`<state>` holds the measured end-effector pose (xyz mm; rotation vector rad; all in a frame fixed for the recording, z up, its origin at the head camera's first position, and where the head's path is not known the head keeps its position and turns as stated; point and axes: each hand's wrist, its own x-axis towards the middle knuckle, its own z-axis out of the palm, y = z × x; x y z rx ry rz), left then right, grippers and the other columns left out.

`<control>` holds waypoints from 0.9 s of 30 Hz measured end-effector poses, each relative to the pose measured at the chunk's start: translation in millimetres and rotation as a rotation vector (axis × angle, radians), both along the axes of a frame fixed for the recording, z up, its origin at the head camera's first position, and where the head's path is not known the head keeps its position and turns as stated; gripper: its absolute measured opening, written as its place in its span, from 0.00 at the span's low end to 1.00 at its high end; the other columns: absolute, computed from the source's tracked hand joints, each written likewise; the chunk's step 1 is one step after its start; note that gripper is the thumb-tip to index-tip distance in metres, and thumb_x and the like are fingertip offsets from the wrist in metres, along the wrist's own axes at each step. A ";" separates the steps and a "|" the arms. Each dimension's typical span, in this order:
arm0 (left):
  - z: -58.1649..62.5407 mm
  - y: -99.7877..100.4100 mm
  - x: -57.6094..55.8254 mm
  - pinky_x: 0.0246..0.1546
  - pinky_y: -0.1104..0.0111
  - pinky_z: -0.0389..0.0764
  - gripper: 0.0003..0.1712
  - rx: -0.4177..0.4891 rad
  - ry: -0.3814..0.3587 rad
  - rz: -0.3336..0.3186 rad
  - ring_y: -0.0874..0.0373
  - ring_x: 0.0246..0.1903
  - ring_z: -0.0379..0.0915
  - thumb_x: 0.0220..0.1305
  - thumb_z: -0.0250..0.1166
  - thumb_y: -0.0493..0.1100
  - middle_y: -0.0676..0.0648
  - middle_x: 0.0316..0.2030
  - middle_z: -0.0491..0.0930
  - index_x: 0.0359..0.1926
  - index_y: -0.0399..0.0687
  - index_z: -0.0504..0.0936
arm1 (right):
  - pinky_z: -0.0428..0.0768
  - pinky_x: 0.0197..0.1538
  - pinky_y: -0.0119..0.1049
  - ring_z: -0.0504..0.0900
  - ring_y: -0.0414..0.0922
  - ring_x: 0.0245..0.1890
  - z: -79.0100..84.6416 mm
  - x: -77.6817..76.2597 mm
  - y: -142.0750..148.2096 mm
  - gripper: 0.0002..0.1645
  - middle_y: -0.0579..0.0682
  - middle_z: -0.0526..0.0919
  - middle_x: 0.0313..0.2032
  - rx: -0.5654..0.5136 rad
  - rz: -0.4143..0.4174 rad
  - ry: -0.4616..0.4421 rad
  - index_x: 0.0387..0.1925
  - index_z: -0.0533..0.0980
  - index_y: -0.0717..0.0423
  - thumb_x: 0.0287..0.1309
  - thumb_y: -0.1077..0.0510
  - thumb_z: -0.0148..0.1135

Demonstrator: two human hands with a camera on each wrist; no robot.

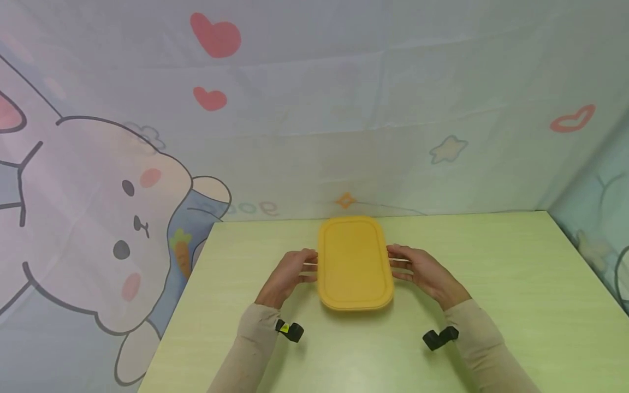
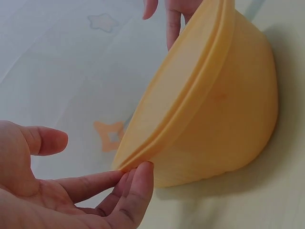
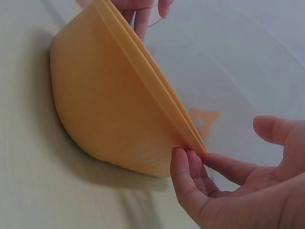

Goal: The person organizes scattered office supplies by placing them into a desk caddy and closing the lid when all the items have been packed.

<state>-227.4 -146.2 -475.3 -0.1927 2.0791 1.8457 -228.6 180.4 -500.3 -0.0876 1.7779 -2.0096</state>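
A yellow rectangular food container (image 1: 355,265) with rounded corners and a yellow lid (image 2: 176,81) stands on the table between both hands. My left hand (image 1: 291,273) is at its left side, fingertips (image 2: 143,174) touching just under the lid's rim, the thumb lifted away. From the right, my right hand (image 1: 426,271) meets the opposite side in the same way, its fingertips (image 3: 178,157) at the rim and its thumb apart. The lid lies flat over the whole top, so the inside is hidden.
The light green table (image 1: 491,256) ends at the back against a pale cloth (image 1: 314,136) printed with hearts, stars and a cartoon rabbit. Small black cameras (image 1: 294,331) are strapped at both wrists. A dark curved line (image 1: 623,273) shows at the right edge.
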 end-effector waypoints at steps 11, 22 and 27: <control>-0.2 6.2 -6.6 0.54 0.53 0.82 0.24 -0.019 0.001 0.025 0.43 0.54 0.78 0.73 0.54 0.49 0.37 0.53 0.78 0.54 0.33 0.80 | 0.73 0.67 0.52 0.69 0.59 0.69 5.6 -3.3 -7.7 0.35 0.62 0.66 0.72 0.199 0.025 0.089 0.74 0.63 0.63 0.79 0.45 0.47; -13.1 24.6 -8.8 0.57 0.54 0.78 0.33 -0.333 0.142 -0.032 0.45 0.58 0.72 0.76 0.54 0.51 0.32 0.63 0.70 0.69 0.29 0.68 | 0.67 0.70 0.59 0.60 0.65 0.74 2.7 -11.6 -32.1 0.44 0.68 0.51 0.76 0.571 0.029 0.299 0.78 0.51 0.68 0.77 0.43 0.50; -22.6 43.8 -6.7 0.73 0.49 0.60 0.51 -0.585 0.246 -0.148 0.38 0.75 0.50 0.73 0.54 0.57 0.32 0.78 0.44 0.80 0.33 0.40 | 0.50 0.74 0.66 0.41 0.69 0.78 -5.4 -11.8 -52.9 0.52 0.70 0.36 0.78 0.840 0.059 0.511 0.78 0.43 0.72 0.74 0.42 0.52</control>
